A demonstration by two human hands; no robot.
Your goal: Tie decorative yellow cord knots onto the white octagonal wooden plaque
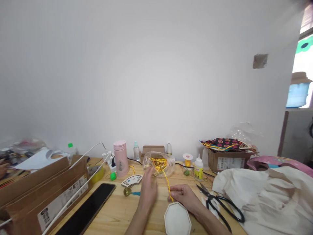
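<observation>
My right hand (184, 197) pinches a braided yellow cord (167, 183) close to where it meets a white octagonal piece with a raised rim (177, 219). From there the cord runs up to a clear plastic bag (148, 160) holding tangled yellow cord and gold-coloured bits. My left hand (148, 188) reaches to the front of this bag, its fingers stretched out and slightly blurred. Left of that hand lie a fan-shaped printed piece (132, 180), a round brass-coloured piece (127, 191) and a blue tassel (136, 193).
Black-handled scissors (215, 199) and a cream cloth (266, 199) lie at right. Behind stand a glue bottle (199, 169), a yellow thread spool (187, 160) and a filled cardboard box (230, 161). At left are a pink tumbler (120, 160), a phone (88, 209) and a long carton (49, 192).
</observation>
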